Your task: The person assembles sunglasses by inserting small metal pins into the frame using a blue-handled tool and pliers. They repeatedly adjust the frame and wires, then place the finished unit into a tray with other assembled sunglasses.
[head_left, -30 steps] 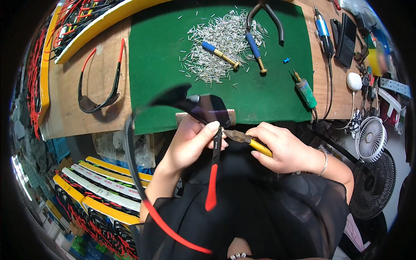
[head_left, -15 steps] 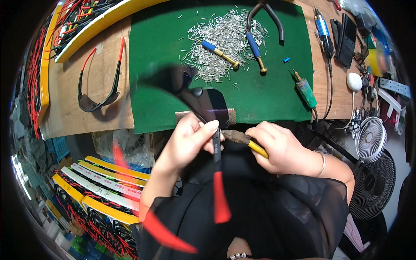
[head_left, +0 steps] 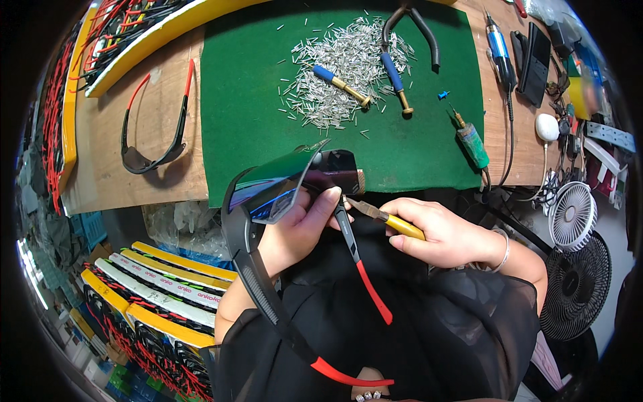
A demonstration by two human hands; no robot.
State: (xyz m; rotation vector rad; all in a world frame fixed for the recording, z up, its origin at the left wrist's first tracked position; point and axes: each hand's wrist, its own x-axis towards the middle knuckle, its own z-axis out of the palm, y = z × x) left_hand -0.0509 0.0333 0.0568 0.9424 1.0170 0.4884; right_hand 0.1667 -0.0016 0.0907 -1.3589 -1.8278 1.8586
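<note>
A small assembly workshop. A wooden workbench (head_left: 161, 141) carries a green felt mat (head_left: 254, 87), scattered silver metal pins (head_left: 335, 67) and blue-handled screwdrivers (head_left: 395, 77).

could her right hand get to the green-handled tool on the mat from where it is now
Probably yes, though not freely. The green-handled tool lies uncovered on the green mat, just ahead of the right hand, with nothing between them. But that hand grips a yellow-handled tool, so it would likely need setting down first.

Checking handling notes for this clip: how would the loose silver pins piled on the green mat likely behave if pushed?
The silver pins look tiny and loose, so they would probably scatter. Being thin cylinders, they may roll, though the green mat likely slows them.
</note>
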